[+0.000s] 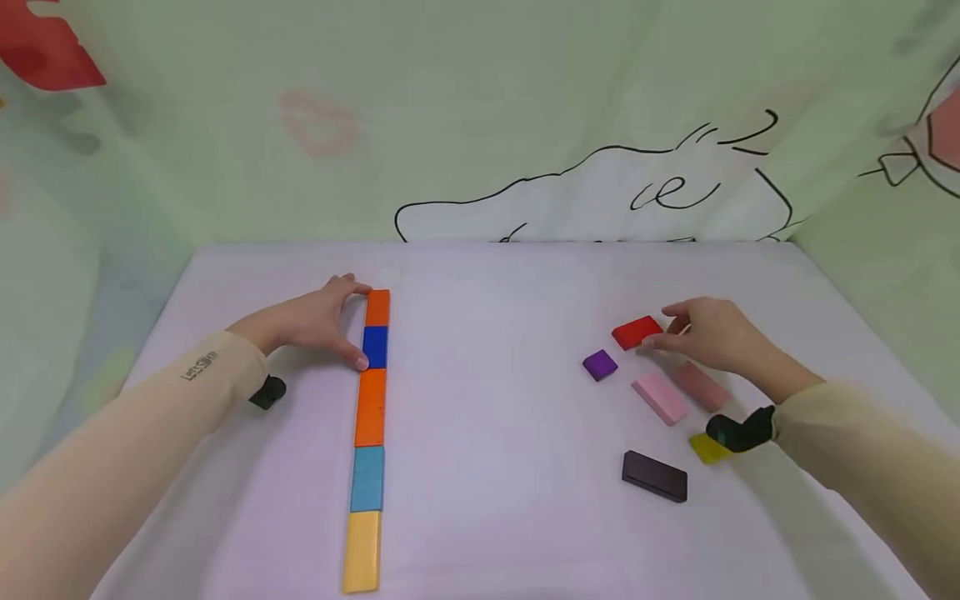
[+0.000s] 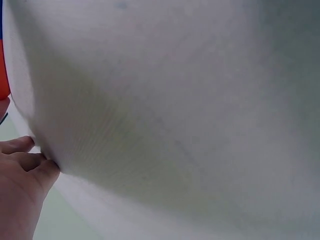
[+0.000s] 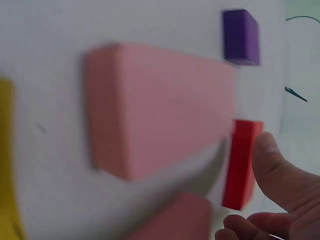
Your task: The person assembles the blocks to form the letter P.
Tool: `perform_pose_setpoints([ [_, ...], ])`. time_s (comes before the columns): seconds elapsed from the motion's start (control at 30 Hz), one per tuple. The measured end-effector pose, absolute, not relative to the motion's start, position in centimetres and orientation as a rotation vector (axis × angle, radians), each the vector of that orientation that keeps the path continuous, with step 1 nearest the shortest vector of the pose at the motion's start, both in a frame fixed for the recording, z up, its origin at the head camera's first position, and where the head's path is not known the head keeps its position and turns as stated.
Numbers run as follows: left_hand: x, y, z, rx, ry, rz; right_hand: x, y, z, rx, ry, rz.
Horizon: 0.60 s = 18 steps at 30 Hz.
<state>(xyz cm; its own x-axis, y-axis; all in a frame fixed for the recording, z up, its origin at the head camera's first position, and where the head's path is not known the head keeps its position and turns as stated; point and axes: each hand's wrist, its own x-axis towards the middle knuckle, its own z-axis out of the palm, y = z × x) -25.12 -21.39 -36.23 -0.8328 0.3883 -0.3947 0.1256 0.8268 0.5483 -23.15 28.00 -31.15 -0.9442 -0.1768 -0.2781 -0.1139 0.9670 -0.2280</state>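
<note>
A straight row of flat blocks stands on the left in the head view: orange [image 1: 378,308], dark blue [image 1: 375,347], a longer orange one [image 1: 371,408], light blue [image 1: 367,479] and pale yellow [image 1: 363,552]. My left hand [image 1: 318,315] spreads along its far left side, thumb at the dark blue block's near end and fingertips beside the far orange block. On the right, my right hand [image 1: 712,335] is at a red block [image 1: 632,332], its thumb overlapping the block's edge. The right wrist view shows the fingers [image 3: 242,227] just below the red block, apart from the thumb.
Around the right hand lie a purple block [image 1: 600,365], two pink blocks [image 1: 660,398], a yellow block [image 1: 707,448] partly hidden by the wrist camera, and a black block [image 1: 655,476]. A printed cloth wall [image 1: 495,125] rises behind the white table [image 1: 510,517].
</note>
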Motion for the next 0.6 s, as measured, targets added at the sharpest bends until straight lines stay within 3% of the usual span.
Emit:
perform_pose_setpoints([
  [0.6,-24.6,-21.4,-35.9,0.366,2.472,0.730,-24.7,30.0,-33.1,-0.383,2.754,-0.376],
])
